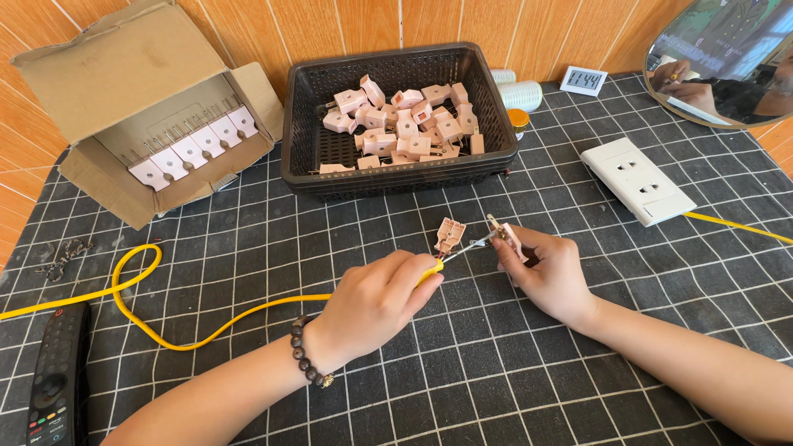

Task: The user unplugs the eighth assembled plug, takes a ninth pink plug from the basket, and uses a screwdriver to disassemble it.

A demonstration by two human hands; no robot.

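A black basket (307, 132) stood at the far middle of the gridded mat (512, 363), holding a loose heap of pink plugs (405, 124). To its left, a cardboard box (124, 74) lay on its side with the flaps open; a row of pale plugs (194, 149) sat inside with their prongs pointing up. Behind the basket's right corner were two white rolls (522, 94), a small jar with an orange lid (518, 121), and a little white display (583, 81). A white socket plate (636, 180) lay to the right, with a yellow cable running off from it. An oval mirror (727, 58) leaned at the far right.

The left hand (376, 301) was closed around a yellow-handled screwdriver (454, 253), whose tip reached the plug half (506, 235) pinched in the right hand (549, 277). The other plug half (448, 236) lay on the mat just left of the tip. A yellow cord (136, 318) looped across the mat on the left, and a black remote (56, 376) lay at the near left.
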